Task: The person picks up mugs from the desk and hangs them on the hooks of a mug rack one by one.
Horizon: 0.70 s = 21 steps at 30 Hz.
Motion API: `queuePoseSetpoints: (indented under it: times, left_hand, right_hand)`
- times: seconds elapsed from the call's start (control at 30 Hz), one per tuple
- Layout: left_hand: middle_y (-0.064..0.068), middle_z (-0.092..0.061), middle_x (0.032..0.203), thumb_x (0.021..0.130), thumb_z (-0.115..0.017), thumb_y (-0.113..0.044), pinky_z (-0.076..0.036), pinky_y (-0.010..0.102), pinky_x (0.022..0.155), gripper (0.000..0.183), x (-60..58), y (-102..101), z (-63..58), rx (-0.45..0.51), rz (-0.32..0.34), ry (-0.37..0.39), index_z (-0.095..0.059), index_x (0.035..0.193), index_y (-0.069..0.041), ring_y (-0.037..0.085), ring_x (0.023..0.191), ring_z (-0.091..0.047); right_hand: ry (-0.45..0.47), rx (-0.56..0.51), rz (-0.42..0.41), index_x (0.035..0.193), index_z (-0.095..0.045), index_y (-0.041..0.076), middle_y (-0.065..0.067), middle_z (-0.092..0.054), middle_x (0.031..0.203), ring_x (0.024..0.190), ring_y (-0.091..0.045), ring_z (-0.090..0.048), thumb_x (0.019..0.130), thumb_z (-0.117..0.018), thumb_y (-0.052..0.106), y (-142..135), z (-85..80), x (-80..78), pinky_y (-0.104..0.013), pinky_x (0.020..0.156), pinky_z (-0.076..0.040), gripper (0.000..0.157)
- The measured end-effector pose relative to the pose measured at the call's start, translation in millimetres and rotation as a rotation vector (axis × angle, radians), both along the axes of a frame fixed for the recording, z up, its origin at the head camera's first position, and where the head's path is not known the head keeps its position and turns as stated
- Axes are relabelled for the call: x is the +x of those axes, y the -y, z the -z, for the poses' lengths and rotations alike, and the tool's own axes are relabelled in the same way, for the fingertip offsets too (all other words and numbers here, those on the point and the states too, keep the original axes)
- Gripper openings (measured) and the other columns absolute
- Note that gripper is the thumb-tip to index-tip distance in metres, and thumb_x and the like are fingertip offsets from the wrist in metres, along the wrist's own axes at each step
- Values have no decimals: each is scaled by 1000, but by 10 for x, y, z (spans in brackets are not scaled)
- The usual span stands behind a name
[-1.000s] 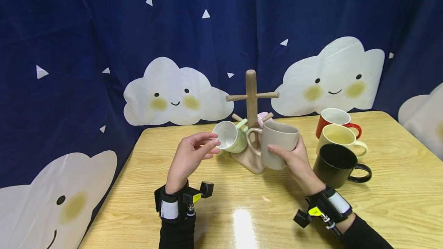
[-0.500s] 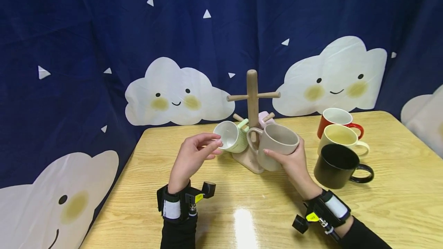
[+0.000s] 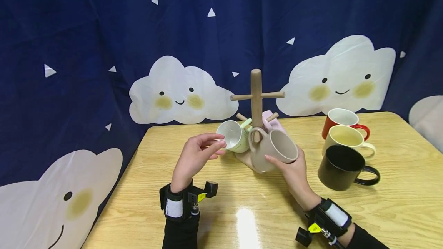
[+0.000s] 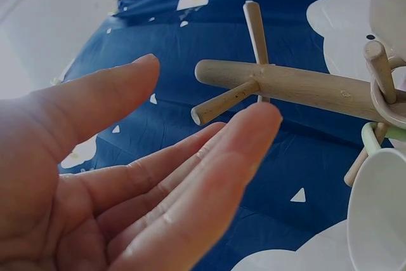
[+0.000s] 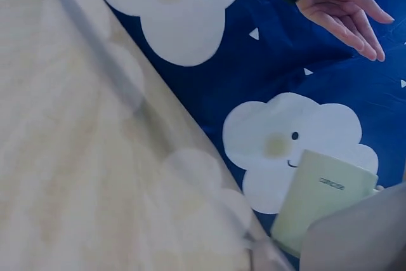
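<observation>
My right hand (image 3: pixel 292 170) grips a taupe mug (image 3: pixel 268 156) by its body, thumb near the rim. The mug leans with its mouth to the right, its handle against the front of the wooden mug tree (image 3: pixel 256 99). In the left wrist view that handle loops around a peg (image 4: pixel 379 71). My left hand (image 3: pixel 197 156) has loosely bent fingers and holds nothing; it overlaps the front of a pale green mug (image 3: pixel 237 145) in the head view. That green mug hangs tilted at the tree's left. A pink mug (image 3: pixel 271 120) is partly hidden behind the taupe one.
A red mug (image 3: pixel 325 128), a yellow mug (image 3: pixel 327 143) and a black mug (image 3: pixel 340 172) stand in a row on the wooden table (image 3: pixel 138 199) at the right. Two upper pegs of the tree are bare. A blue cloud-print curtain (image 3: pixel 194 41) hangs behind.
The taupe mug has tipped over to the right, its mouth turning towards the right hand, and sits slightly lower. My left hand keeps its pose. The head view has shifted slightly.
</observation>
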<state>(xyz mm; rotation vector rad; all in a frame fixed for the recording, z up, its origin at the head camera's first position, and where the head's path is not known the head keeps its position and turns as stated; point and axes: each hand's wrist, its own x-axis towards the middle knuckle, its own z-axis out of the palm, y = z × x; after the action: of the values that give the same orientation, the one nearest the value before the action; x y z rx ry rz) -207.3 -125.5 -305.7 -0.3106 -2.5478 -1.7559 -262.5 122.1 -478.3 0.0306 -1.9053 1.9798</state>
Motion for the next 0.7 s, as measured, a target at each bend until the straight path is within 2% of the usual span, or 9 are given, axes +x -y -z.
queuePoseSetpoints:
  times: [0.13, 0.27, 0.47, 0.7]
  left_hand:
    - [14, -67, 94, 81, -62, -27, -54, 33, 71, 31, -5, -10, 1, -2, 10, 7, -64, 105, -8, 17, 74, -64]
    - [16, -67, 94, 81, -62, -28, -54, 33, 71, 32, -12, -18, 9, -3, 15, 15, -64, 106, -7, 15, 73, -64]
    - [13, -67, 93, 80, -63, -31, -54, 33, 71, 35, -16, -18, 18, -17, 11, 21, -64, 105, -8, 16, 73, -64]
    - [15, -67, 95, 80, -63, -31, -53, 34, 72, 37, -10, -20, 13, -18, 21, 20, -63, 106, -6, 17, 75, -64]
  right_hand:
    - [30, -5, -11, 122, -48, 16, -6, -55, 115, 102, -17, -50, 58, -81, 26, 27, -27, 70, -25, 78, -44, 73]
    - [20, -1, -31, 124, -46, 14, -7, -54, 117, 104, -18, -49, 59, -80, 26, 32, -32, 84, -26, 80, -44, 74]
    - [88, 43, 14, 133, -29, 19, 0, -42, 124, 108, -14, -42, 60, -80, 30, 31, 5, 94, -30, 85, -41, 89]
    - [124, 41, 14, 141, -14, 20, -10, -37, 135, 114, -21, -40, 61, -79, 32, 12, -131, 159, -43, 93, -38, 104]
